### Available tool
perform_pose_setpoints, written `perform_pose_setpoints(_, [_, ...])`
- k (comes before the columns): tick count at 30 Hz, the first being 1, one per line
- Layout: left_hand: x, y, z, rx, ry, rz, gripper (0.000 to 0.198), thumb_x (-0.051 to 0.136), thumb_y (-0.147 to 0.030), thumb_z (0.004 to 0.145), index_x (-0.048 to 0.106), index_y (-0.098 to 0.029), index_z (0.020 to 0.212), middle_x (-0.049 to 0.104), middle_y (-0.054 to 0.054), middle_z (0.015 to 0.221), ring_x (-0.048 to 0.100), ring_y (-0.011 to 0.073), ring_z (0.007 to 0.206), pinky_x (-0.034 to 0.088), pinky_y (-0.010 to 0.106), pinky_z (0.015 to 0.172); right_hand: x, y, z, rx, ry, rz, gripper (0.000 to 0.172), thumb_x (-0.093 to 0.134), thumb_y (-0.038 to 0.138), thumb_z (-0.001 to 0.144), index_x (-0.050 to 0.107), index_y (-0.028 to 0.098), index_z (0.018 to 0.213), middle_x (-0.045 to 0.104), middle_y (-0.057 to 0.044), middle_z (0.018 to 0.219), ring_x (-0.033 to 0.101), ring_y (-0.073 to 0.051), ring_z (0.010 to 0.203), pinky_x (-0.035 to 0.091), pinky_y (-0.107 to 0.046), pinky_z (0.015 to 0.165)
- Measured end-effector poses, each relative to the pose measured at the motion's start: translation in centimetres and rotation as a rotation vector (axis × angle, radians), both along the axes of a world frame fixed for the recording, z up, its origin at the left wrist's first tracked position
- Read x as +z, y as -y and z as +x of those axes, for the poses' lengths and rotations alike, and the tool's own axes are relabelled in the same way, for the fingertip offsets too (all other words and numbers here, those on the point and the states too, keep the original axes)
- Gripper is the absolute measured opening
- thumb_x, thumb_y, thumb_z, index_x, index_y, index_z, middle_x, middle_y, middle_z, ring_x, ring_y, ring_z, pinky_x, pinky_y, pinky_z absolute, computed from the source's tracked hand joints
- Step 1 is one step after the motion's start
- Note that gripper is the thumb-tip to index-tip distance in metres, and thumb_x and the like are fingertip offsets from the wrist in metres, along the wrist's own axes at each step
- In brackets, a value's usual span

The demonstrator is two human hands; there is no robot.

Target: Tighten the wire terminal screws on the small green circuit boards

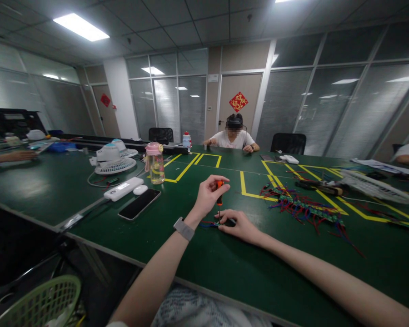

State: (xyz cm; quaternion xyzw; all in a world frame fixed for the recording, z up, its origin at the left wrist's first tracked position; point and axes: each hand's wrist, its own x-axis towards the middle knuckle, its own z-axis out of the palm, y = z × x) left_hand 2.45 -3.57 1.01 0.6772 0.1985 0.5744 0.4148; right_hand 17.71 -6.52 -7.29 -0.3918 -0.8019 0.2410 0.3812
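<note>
My left hand (207,193) is closed around the orange-and-black handle of a screwdriver (220,195), which stands upright. Its thin shaft points down at a small green circuit board (216,225) with red and blue wires, lying on the green table. My right hand (240,225) pinches that board at its right side, thumb and forefinger close to the screwdriver's tip. Whether the tip touches a screw is too small to make out. On my left wrist sits a watch with a grey band (184,228).
A pile of wired circuit boards (303,204) lies to the right. On the left are a phone (139,204), a white power strip (123,188), a pink-lidded bottle (155,163) and fans (114,161). Yellow tape marks the table (191,254). A person (236,136) sits opposite.
</note>
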Motion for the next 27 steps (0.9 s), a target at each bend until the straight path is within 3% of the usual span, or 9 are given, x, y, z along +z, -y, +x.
perform_pose_setpoints(2, [0.06,-0.08,-0.16,0.056,-0.03,0.044,0.021,0.06,-0.031,0.079,0.069,-0.017,0.092,0.06,0.005,0.095,0.058,0.0132,0.084,0.047,0.023,0.073,0.01,0.05,-0.04,0.0,-0.003,0.01,0.006,0.068,0.022,0.07,0.065,0.018,0.074,0.067,-0.008,0.101,0.061,-0.02,0.099,0.046,-0.037,0.091])
perform_pose_setpoints(4, [0.16,-0.2,-0.26,0.029,-0.02,0.047,0.025,0.049,-0.03,0.085,0.069,-0.018,0.096,0.057,0.007,0.112,0.055,0.0174,0.101,0.047,0.026,0.083,0.12,0.15,-0.11,0.0,-0.004,0.015,0.007,0.068,0.021,0.07,0.065,0.018,0.076,0.067,-0.008,0.101,0.061,-0.02,0.099,0.046,-0.037,0.091])
perform_pose_setpoints(7, [0.3,-0.36,-0.31,-0.168,0.058,-0.05,0.031,0.045,-0.028,0.087,0.065,-0.018,0.108,0.053,0.009,0.125,0.055,0.0222,0.109,0.048,0.033,0.087,0.4,0.34,-0.21,-0.008,0.013,0.01,0.009,0.068,0.021,0.07,0.067,0.018,0.079,0.067,-0.008,0.102,0.061,-0.021,0.1,0.046,-0.037,0.091])
perform_pose_setpoints(10, [0.42,-0.23,-0.29,-0.283,0.106,-0.151,0.034,0.052,-0.03,0.084,0.061,-0.016,0.113,0.058,0.011,0.12,0.061,0.0233,0.1,0.051,0.037,0.083,0.63,0.47,-0.28,-0.001,0.049,0.025,0.01,0.067,0.021,0.072,0.07,0.019,0.082,0.067,-0.008,0.103,0.06,-0.021,0.102,0.045,-0.037,0.092])
perform_pose_setpoints(13, [0.43,0.03,-0.21,-0.206,0.106,-0.149,0.033,0.061,-0.029,0.078,0.063,-0.014,0.107,0.064,0.011,0.107,0.064,0.0203,0.089,0.052,0.034,0.077,0.7,0.44,-0.28,0.016,0.078,0.042,0.012,0.066,0.023,0.074,0.072,0.021,0.084,0.067,-0.007,0.103,0.06,-0.021,0.102,0.046,-0.037,0.091])
perform_pose_setpoints(17, [0.1,0.03,0.05,0.018,0.05,-0.037,0.026,0.07,-0.027,0.07,0.066,-0.015,0.092,0.066,0.005,0.086,0.061,0.0127,0.074,0.049,0.024,0.068,0.6,0.27,-0.2,0.014,0.078,0.032,0.014,0.068,0.028,0.074,0.073,0.021,0.085,0.067,-0.008,0.103,0.059,-0.022,0.102,0.046,-0.036,0.091])
perform_pose_setpoints(21, [-0.06,-0.11,0.23,0.162,0.029,0.055,0.017,0.061,-0.031,0.078,0.068,-0.017,0.084,0.062,0.005,0.092,0.059,0.0134,0.085,0.047,0.023,0.074,0.47,0.14,-0.15,0.019,0.074,0.027,0.016,0.069,0.031,0.073,0.073,0.021,0.085,0.067,-0.008,0.104,0.06,-0.022,0.101,0.047,-0.036,0.09])
perform_pose_setpoints(24, [0.04,-0.14,0.23,-0.018,0.066,-0.008,0.026,0.048,-0.031,0.086,0.067,-0.016,0.096,0.061,0.008,0.108,0.058,0.0183,0.101,0.047,0.028,0.084,0.42,0.1,-0.17,0.003,0.065,0.017,0.016,0.07,0.03,0.072,0.074,0.021,0.085,0.068,-0.008,0.103,0.06,-0.023,0.102,0.047,-0.037,0.091])
perform_pose_setpoints(27, [0.14,-0.09,0.19,-0.225,0.121,-0.128,0.032,0.05,-0.033,0.085,0.062,-0.014,0.108,0.062,0.011,0.112,0.062,0.0217,0.098,0.05,0.034,0.081,0.42,0.08,-0.18,-0.001,0.055,0.011,0.015,0.07,0.03,0.072,0.074,0.022,0.084,0.068,-0.008,0.103,0.06,-0.023,0.103,0.047,-0.038,0.091])
